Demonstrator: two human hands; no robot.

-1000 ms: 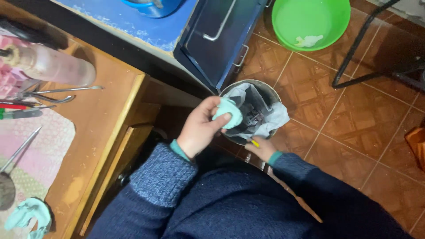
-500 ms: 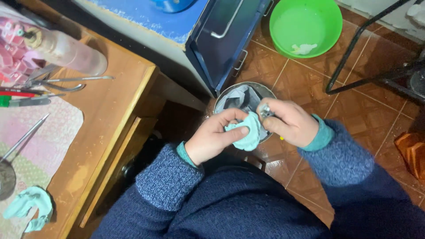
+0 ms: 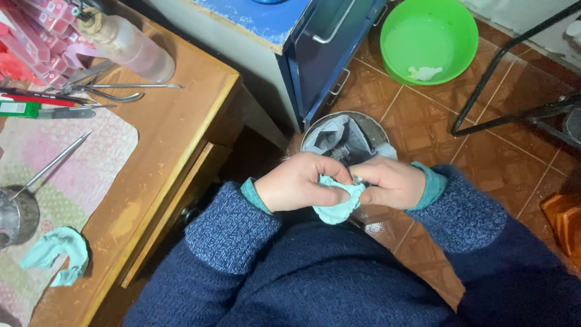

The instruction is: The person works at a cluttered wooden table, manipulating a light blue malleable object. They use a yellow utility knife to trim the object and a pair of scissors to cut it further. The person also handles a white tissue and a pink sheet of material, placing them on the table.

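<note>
Over the lined waste bin (image 3: pixel 345 136) beside the wooden table (image 3: pixel 175 127), my left hand (image 3: pixel 299 181) and right hand (image 3: pixel 387 181) both pinched a crumpled teal glove (image 3: pixel 336 203), possibly a cloth.

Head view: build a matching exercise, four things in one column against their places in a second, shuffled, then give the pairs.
Things:
1. green bowl
2. crumpled teal glove
3. teal wad
4. lined bin

Places:
A. on the wooden table
B. pinched between left hand and right hand
C. floor, upper right
D. floor, just beyond the hands

Pairs: 1-C, 2-A, 3-B, 4-D
</note>
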